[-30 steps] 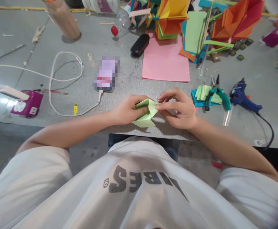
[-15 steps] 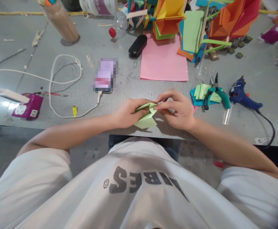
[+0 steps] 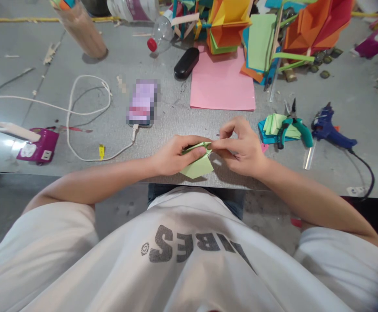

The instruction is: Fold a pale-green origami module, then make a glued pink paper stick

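Two bare hands over the near edge of the grey tabletop (image 3: 171, 115), folded pale-green paper (image 3: 198, 168) between them. Left hand (image 3: 174, 155) pinches it, thumb uppermost, likely steadying the folds. Right hand (image 3: 245, 149): fingertips bunched at the paper's right end; cannot tell whether they pinch. Teal-handled metal pliers (image 3: 302, 132) lie on small green and blue paper pieces (image 3: 273, 125), perhaps weighting them.

Grey table (image 3: 172, 102): phone (image 3: 143, 102), pink paper (image 3: 223, 86), blue glue gun (image 3: 327, 125).
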Tool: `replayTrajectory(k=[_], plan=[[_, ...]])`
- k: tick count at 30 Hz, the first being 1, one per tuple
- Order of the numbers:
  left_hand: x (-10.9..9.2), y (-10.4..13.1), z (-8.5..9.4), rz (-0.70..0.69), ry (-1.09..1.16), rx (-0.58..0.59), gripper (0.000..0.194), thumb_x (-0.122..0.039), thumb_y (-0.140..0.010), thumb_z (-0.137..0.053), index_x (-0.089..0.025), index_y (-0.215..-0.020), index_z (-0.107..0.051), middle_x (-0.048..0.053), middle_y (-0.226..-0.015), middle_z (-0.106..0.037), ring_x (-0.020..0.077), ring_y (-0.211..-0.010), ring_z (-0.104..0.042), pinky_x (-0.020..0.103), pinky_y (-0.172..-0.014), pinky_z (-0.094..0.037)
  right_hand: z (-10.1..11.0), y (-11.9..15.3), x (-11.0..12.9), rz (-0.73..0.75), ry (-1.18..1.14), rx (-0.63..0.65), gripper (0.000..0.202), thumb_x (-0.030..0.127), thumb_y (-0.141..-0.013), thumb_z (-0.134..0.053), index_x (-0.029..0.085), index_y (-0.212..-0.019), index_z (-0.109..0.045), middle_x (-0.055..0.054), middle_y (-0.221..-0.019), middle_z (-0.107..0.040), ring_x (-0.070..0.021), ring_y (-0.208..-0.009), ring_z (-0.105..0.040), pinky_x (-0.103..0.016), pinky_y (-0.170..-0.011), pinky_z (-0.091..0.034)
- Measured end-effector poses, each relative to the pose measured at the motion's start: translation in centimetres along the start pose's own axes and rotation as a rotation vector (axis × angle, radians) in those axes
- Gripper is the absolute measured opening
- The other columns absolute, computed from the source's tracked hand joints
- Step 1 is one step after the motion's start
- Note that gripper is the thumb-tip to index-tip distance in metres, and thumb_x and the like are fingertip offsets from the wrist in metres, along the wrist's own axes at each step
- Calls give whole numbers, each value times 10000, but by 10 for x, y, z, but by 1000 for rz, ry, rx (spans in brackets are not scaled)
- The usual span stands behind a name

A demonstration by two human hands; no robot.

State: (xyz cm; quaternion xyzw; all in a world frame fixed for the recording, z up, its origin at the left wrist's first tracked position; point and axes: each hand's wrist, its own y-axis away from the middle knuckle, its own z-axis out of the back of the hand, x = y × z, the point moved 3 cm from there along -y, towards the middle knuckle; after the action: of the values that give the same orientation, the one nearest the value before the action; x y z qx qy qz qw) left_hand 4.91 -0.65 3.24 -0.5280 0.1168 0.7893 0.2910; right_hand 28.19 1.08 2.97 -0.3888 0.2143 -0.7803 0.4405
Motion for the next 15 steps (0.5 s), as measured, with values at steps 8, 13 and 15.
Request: replayTrajectory(k=[8, 13, 15], plan=[[-6, 2, 1, -64, 5, -56, 312, -287, -1097, -658, -199, -1273, -900, 97, -1240, -913, 208, -1106, -863, 288, -1022, -643, -2, 3, 0, -64, -67, -49, 158, 502, -1069, -800, 348, -1095, -819, -36, -981, -763, -243, -893, -729, -465, -869, -608], [-7, 7, -1, -153, -84, -50, 342, -257, -1096, -647, -209, -1339, -884, 94, -1237, -914, 184, -1056, -865, 266, -980, -642, -5, 4, 3, -54, -99, -115, 168, 499, -1053, -841, 342, -1112, -821, -32, -978, -791, -231, -849, -736, -447, -851, -616], [-4, 8, -1, -192, -105, -57, 358, -277, -1125, -624, -214, -1380, -868, 98, -1251, -911, 182, -1057, -866, 266, -965, -643, -5, 3, 5, -14, -108, -151, 100, 413, -1055, -845, 350, -1130, -825, -21, -986, -799, -223, -858, -749, -433, -853, -614]])
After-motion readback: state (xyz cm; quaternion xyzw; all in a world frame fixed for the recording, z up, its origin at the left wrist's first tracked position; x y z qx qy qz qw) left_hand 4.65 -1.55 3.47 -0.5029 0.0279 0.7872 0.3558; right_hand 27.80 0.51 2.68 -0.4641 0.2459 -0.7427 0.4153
